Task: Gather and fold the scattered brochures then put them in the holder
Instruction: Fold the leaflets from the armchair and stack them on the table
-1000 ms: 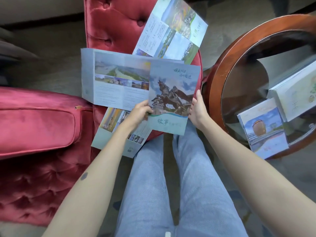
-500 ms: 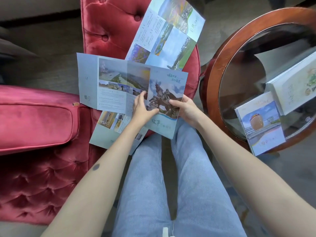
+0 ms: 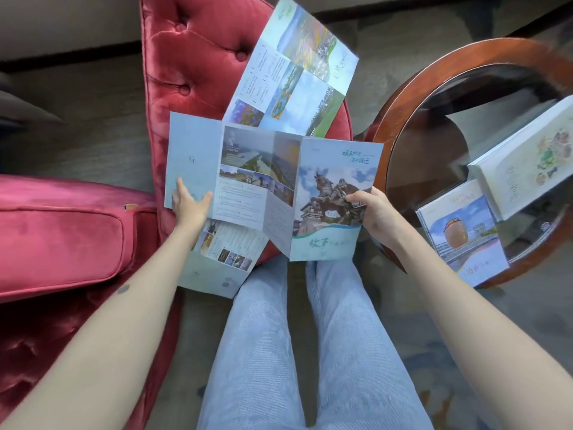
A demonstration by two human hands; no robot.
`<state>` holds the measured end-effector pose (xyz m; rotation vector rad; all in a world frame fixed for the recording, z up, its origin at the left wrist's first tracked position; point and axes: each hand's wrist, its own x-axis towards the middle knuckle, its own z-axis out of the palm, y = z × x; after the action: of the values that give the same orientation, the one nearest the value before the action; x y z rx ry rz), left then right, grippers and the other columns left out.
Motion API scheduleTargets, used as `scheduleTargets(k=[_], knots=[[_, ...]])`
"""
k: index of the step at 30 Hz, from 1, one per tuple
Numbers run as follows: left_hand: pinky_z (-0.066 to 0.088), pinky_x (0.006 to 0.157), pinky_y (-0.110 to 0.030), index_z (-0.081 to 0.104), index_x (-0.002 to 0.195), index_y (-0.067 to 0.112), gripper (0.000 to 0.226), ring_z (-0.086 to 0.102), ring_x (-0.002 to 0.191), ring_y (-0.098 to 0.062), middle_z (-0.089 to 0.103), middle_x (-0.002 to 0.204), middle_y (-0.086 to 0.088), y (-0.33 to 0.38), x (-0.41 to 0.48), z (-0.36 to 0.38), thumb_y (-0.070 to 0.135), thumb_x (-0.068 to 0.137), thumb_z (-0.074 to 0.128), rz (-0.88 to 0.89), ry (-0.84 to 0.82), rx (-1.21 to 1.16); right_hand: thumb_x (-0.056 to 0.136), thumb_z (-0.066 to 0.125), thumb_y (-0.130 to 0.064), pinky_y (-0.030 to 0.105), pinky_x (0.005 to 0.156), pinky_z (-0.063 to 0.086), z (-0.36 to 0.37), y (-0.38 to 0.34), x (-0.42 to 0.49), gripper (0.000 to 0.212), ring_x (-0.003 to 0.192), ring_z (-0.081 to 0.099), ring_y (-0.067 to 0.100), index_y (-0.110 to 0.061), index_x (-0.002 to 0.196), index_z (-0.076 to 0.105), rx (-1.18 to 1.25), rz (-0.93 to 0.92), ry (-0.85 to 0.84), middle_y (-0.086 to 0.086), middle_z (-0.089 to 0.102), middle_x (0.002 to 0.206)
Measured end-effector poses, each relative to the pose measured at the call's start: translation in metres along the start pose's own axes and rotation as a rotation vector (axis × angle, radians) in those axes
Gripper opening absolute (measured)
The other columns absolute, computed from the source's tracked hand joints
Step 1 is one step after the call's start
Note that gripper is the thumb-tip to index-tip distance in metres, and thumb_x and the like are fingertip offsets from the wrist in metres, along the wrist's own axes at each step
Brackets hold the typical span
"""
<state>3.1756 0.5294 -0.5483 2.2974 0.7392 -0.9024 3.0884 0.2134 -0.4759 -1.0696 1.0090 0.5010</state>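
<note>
Both grips hold the unfolded horse-statue brochure [image 3: 273, 187], left grip [image 3: 189, 203] at its left panel, right grip [image 3: 372, 212] pinching its right cover edge, 2 other brochures beneath.

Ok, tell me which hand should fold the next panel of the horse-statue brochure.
Probably the left hand: it grips the brochure's loose outer panel, free to swing inward, while the right hand pinches the cover panel.

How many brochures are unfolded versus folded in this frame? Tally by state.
Unfolded brochures: 3 (horse-statue brochure, held by left hand and right hand; landscape brochure; lower brochure)
Folded brochure stacks on the table: 2 (building-cover stack; floral-cover stack)
Total: 5
</note>
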Motion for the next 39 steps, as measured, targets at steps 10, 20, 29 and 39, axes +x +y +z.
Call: scheduleTargets(k=[10, 20, 29, 39], knots=[[0.009, 0.116, -0.049, -0.01, 0.148, 0.02, 0.108, -0.002, 0.146, -0.025, -0.006, 0.158, -0.011, -0.001, 0.024, 0.031, 0.05, 0.078, 0.067, -0.101, -0.168, 0.11, 0.083, 0.051, -0.004, 0.03, 0.075, 0.051, 0.012, -0.003, 0.016, 0.02, 0.088, 0.066, 0.018, -0.01, 0.102, 0.05, -0.016, 0.055, -0.083, 0.005, 0.066, 0.102], [0.02, 0.108, -0.052, 0.001, 0.149, 0.011, 0.118, 0.026, 0.134, -0.037, 0.018, 0.149, -0.02, 0.004, 0.019, 0.068, 0.05, 0.066, 0.076, -0.098, 0.085, 0.269, 0.072, 0.053, -0.012, 0.035, 0.089, 0.047, 0.013, 0.008, 0.013, 0.032, 0.1, 0.062, 0.023, -0.011, 0.104, 0.052, -0.056, 0.126, -0.164, 0.009, 0.064, 0.111], [0.027, 0.103, -0.047, 0.02, 0.144, 0.009, 0.083, 0.036, 0.126, -0.037, 0.031, 0.14, -0.021, 0.007, 0.016, 0.065, 0.043, 0.082, 0.064, -0.062, 0.139, 0.358, 0.074, 0.053, -0.007, 0.034, 0.085, 0.049, 0.028, -0.002, 0.018, 0.027, 0.098, 0.061, 0.023, -0.009, 0.102, 0.052, -0.043, 0.122, -0.191, 0.012, 0.062, 0.11], [0.049, 0.072, -0.02, 0.054, 0.121, 0.003, 0.029, 0.058, 0.102, -0.023, 0.06, 0.117, -0.01, 0.028, -0.029, 0.036, 0.012, 0.096, 0.043, 0.098, -0.251, -0.454, 0.086, 0.046, 0.002, 0.038, 0.086, 0.049, 0.046, -0.02, 0.017, 0.028, 0.1, 0.06, 0.026, -0.006, 0.113, 0.049, -0.006, 0.101, -0.167, 0.015, 0.06, 0.117]])
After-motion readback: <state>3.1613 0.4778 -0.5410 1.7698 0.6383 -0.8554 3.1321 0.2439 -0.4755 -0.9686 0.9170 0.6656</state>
